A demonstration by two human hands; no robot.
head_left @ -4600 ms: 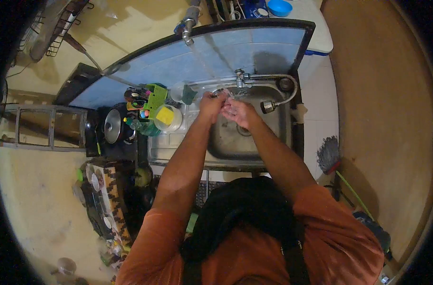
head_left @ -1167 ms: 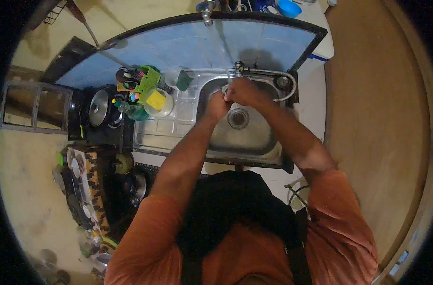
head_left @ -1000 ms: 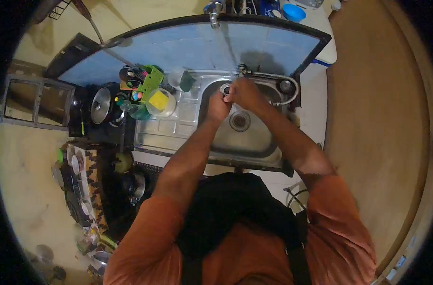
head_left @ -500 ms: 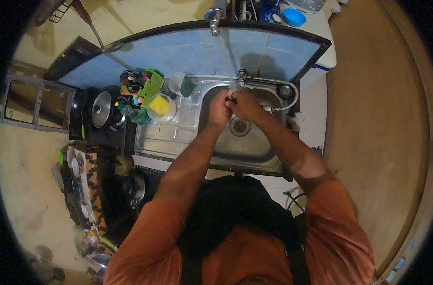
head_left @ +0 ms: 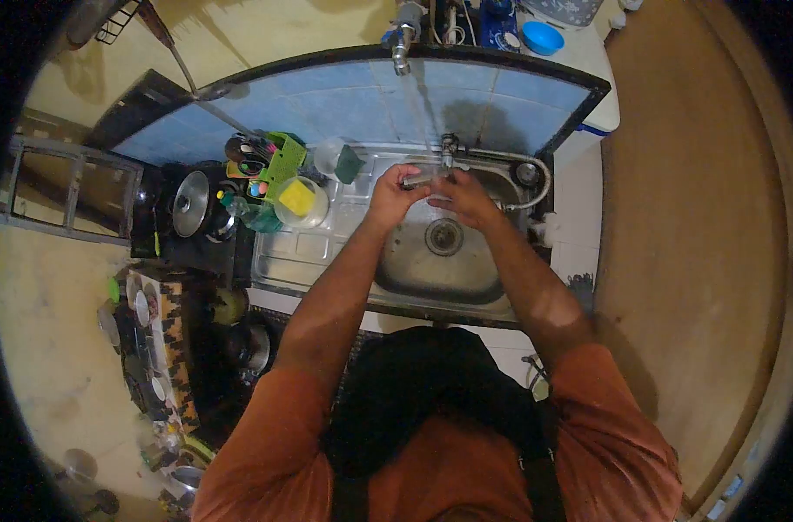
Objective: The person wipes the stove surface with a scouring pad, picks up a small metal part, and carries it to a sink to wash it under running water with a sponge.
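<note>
Over the steel sink (head_left: 440,274), under water falling from the wall tap, a small shiny cylindrical container (head_left: 419,180) lies sideways between both hands. My left hand (head_left: 391,198) is curled round its left end, thumb and fingers on it. At the other end, my right hand (head_left: 468,202) touches the container with bent, slightly parted fingers. Its exact kind is too small to make out, and fingers and water hide its right part. Below the hands is the drain (head_left: 443,237). The wall tap (head_left: 401,59) is above, and a second faucet (head_left: 449,143) stands behind the hands.
On the drainboard (head_left: 279,265) stand a green utensil rack (head_left: 285,163), a white tub (head_left: 314,211) with a yellow sponge (head_left: 295,197), and a green scrub pad (head_left: 349,164). A lidded pan (head_left: 191,204) is left. A blue bowl (head_left: 542,37) sits beyond the tiled wall.
My hands have moved apart from a close clasp near the faucet. The container now shows between them, lying sideways, and my left hand has shifted left.
</note>
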